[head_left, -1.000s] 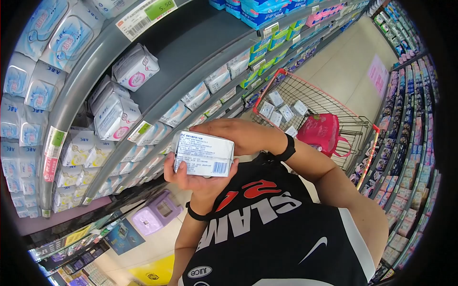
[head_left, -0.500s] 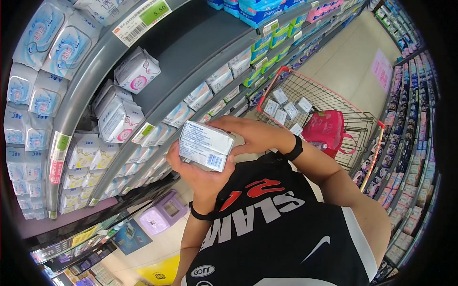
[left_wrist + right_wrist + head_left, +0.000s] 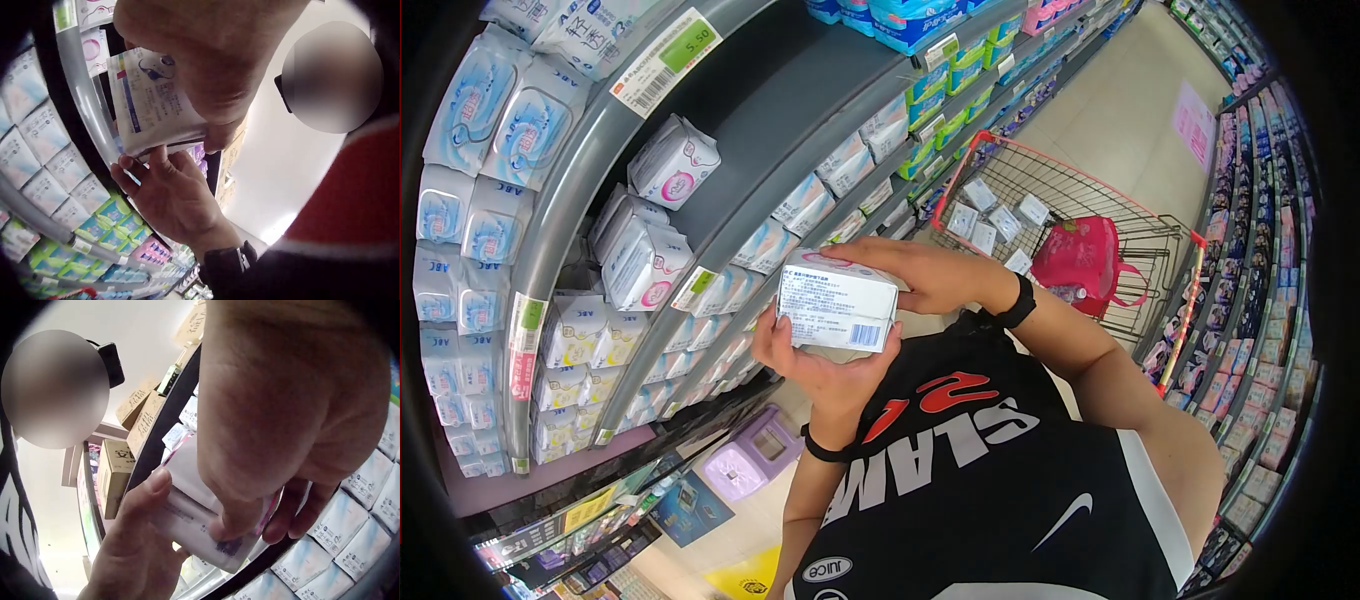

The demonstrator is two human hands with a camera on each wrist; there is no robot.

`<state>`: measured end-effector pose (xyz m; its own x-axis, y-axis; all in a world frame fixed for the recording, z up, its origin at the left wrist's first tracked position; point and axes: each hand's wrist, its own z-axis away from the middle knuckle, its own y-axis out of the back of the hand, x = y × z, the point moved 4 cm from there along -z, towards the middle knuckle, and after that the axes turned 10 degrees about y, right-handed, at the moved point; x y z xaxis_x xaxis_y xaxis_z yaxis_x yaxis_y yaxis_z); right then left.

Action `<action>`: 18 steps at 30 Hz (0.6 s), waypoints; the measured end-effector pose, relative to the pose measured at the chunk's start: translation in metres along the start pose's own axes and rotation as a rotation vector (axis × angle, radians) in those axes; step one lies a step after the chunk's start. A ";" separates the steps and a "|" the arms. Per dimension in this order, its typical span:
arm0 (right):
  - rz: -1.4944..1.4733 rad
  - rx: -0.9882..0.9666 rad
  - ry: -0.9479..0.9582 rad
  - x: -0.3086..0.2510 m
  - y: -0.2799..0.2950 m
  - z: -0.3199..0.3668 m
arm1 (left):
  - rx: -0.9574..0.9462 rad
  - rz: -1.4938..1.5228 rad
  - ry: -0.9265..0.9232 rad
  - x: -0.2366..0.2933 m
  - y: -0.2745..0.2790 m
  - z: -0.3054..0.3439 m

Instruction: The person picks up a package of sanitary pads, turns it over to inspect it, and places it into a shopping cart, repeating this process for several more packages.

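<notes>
A white package (image 3: 835,305) with small print and a barcode is held in front of the chest. From below, my left hand (image 3: 830,380) grips it, thumb and fingertips at its two lower sides. My right hand (image 3: 945,280) holds its upper right part, fingers over the top. In the left wrist view, my right hand (image 3: 178,203) has its fingertips at the lower edge of the package (image 3: 153,103). In the right wrist view, the thumb of my left hand (image 3: 134,540) lies on the package (image 3: 187,525); my right thumb touches near the barcode.
Shelves (image 3: 770,130) with wrapped packs run along the left, some packs (image 3: 647,265) close to the hands. A wire cart (image 3: 1090,185) holding several small packs and a pink bag (image 3: 1072,260) stands at upper right. A purple plastic item (image 3: 752,455) is at lower left.
The package was tilted, its printed face turned clockwise, and is now more level, with its pink-marked top side showing. Both hands still hold it; their fingers have shifted slightly.
</notes>
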<state>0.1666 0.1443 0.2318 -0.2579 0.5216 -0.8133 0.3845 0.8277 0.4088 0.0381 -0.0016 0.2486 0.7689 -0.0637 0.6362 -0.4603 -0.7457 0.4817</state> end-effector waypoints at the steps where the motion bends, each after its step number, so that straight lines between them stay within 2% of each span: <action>1: -0.001 0.005 0.005 -0.001 0.000 0.000 | -0.003 -0.001 -0.007 0.001 0.000 0.000; 3: -0.005 0.012 0.017 -0.003 0.001 -0.001 | -0.006 -0.006 -0.020 0.004 0.000 -0.001; 6: 0.083 0.144 0.034 -0.008 0.004 0.003 | 0.029 -0.005 -0.002 0.002 0.000 0.000; 18: 0.092 0.075 -0.006 -0.021 0.014 0.002 | -0.006 -0.058 0.016 0.005 0.000 0.005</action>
<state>0.1788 0.1445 0.2540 -0.2136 0.5929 -0.7764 0.4712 0.7588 0.4498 0.0446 -0.0052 0.2488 0.7875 -0.0100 0.6163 -0.4178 -0.7437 0.5218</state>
